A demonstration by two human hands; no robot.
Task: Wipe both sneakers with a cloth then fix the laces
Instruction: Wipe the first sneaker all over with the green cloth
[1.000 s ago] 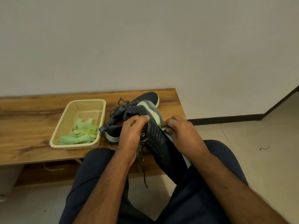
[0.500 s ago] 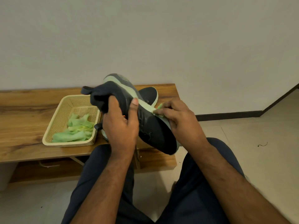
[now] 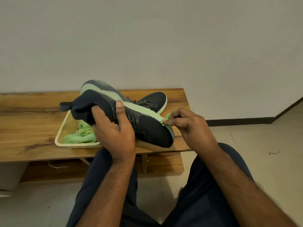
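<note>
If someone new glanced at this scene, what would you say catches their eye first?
Most striking is the dark sneaker tipped on its side mid-frame, gripped by the left hand while the right hand pinches a green cloth against its pale sole near the toe. Behind it, on the wooden bench, lie the second sneaker and a basket of green cloths.

The right hand (image 3: 188, 126) with its green cloth (image 3: 166, 119) has slid along the pale sole from midway to the toe of the held sneaker (image 3: 131, 115), which now lies flatter.
</note>
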